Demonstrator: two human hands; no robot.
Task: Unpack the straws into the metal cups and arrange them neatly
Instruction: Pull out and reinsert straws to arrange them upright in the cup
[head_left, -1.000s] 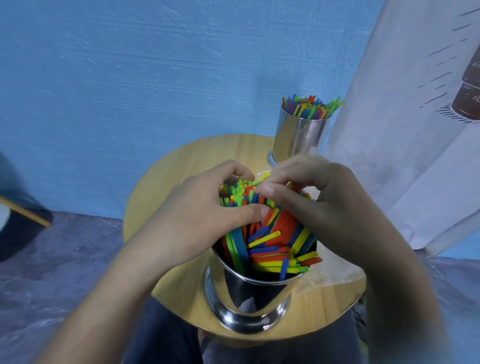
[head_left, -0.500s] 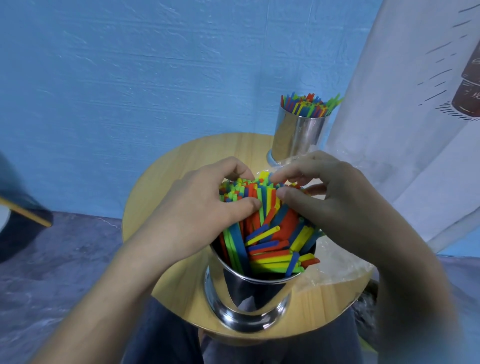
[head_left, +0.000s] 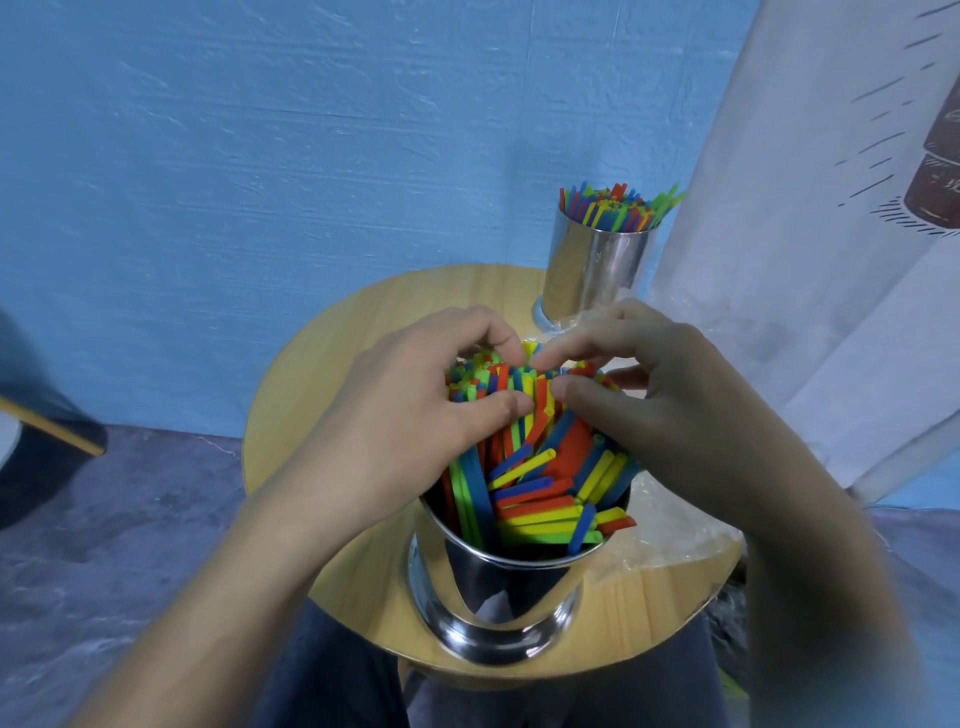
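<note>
A shiny metal cup (head_left: 493, 587) stands at the near edge of the small round wooden table (head_left: 332, 374). It is packed with red, blue, green and yellow straws (head_left: 540, 483), some upright and some lying slanted across the top. My left hand (head_left: 395, 415) curls around the left side of the straw bundle, thumb pressed on it. From the right, my right hand (head_left: 660, 400) pinches the straw tops between thumb and forefinger. A second metal cup (head_left: 592, 275) full of upright straws stands at the table's far right.
Clear plastic wrapping (head_left: 670, 530) lies on the table to the right of the near cup. A white printed curtain (head_left: 831, 234) hangs close on the right. A blue wall is behind, and a dark object (head_left: 41, 447) sits on the grey floor at left.
Both hands have stayed on the straw bundle. The right hand's fingers have shifted slightly over the straw tops, and more upright straws show between the two hands.
</note>
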